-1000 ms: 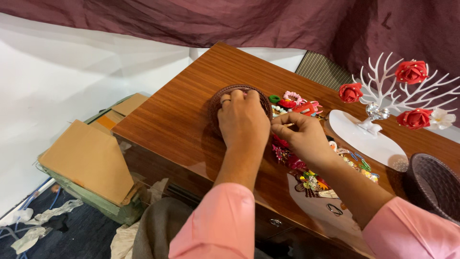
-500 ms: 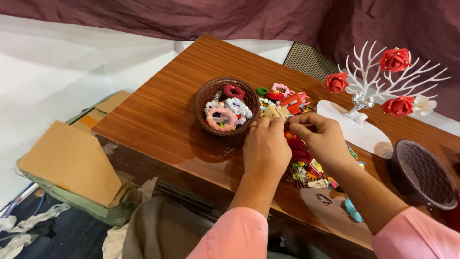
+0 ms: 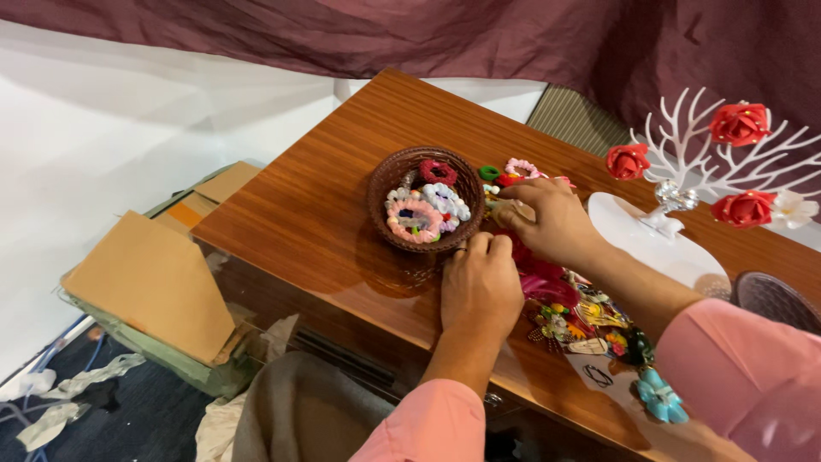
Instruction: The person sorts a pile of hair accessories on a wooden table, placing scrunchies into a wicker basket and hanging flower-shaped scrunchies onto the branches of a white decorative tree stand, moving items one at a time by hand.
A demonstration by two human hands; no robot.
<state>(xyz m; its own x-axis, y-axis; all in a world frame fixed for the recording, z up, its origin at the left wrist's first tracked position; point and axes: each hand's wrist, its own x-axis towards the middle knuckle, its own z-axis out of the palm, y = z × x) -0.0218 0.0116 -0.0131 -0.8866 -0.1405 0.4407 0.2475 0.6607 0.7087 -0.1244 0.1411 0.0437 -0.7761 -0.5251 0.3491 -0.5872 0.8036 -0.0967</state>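
basket [image 3: 382,198] being steadied by left hand [image 3: 481,287] | hair tie [image 3: 505,212] being pinched by right hand [image 3: 552,221] | pile [image 3: 581,312] risks being swept off

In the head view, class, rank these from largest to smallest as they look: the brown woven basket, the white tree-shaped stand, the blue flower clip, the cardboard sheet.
1. Cardboard sheet
2. White tree-shaped stand, though its right side is cut off
3. Brown woven basket
4. Blue flower clip, though it lies nearer the camera

Basket [image 3: 385,184] left of trinket pile [image 3: 581,312] (on table [image 3: 299,214])
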